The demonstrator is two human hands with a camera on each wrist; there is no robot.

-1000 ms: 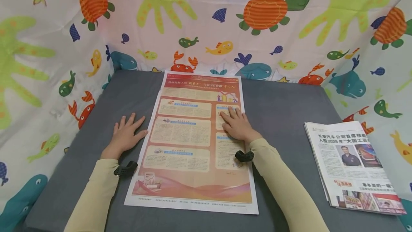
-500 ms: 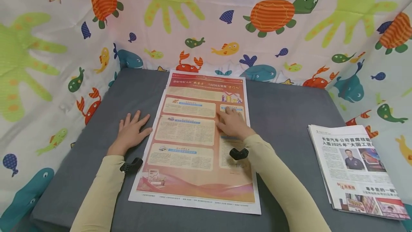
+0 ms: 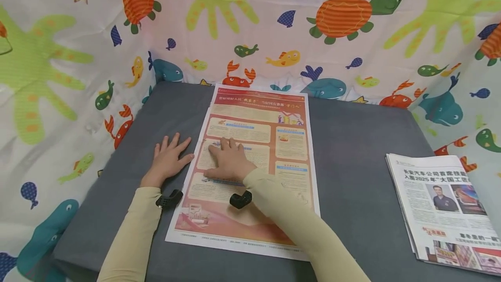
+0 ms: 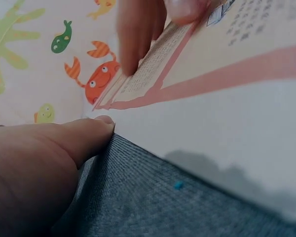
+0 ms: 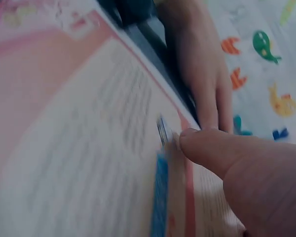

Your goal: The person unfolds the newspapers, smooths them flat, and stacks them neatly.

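A newspaper printed in red and cream lies flat on the grey table, its long side running away from me. My right hand is over its left half with the fingers spread; the right wrist view is blurred, with the thumb close to the print. My left hand rests on the grey cloth just left of the sheet, fingers spread. In the left wrist view, the left thumb reaches the paper's left edge. Neither hand grips anything.
A stack of folded newspapers lies at the right of the grey table. A white curtain printed with sea animals hangs along the back and both sides. Each wrist wears a black band.
My right hand has swept left across the newspaper, from its right column to its left half. The left hand stays beside the left edge. The head view has shifted slightly.
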